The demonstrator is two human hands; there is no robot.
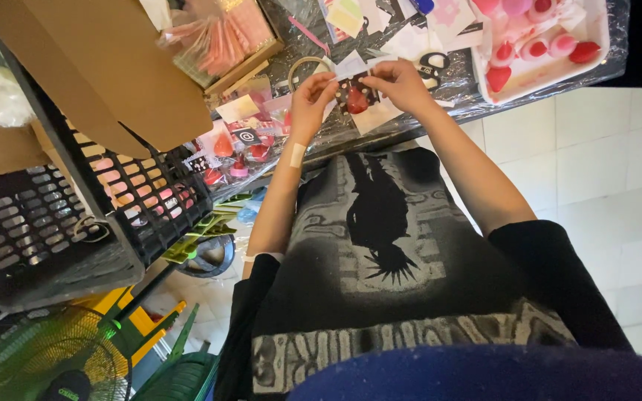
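Both hands meet at the counter's (410, 128) near edge. The left hand (312, 99) and the right hand (399, 83) each pinch a side of a small packet (357, 96) with a red piece inside, holding it between them. Scissors (431, 67) lie just beyond; a white tray (540, 85) sits far right.

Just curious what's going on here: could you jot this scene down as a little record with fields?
Left hand: pinches the left edge of a small packet with a red piece inside
Right hand: pinches the packet's right edge
Table: covered in clear plastic film
Tray: white, holds pink and red pieces
Scissors: behind the hands
Black baskets: at left, beside cardboard
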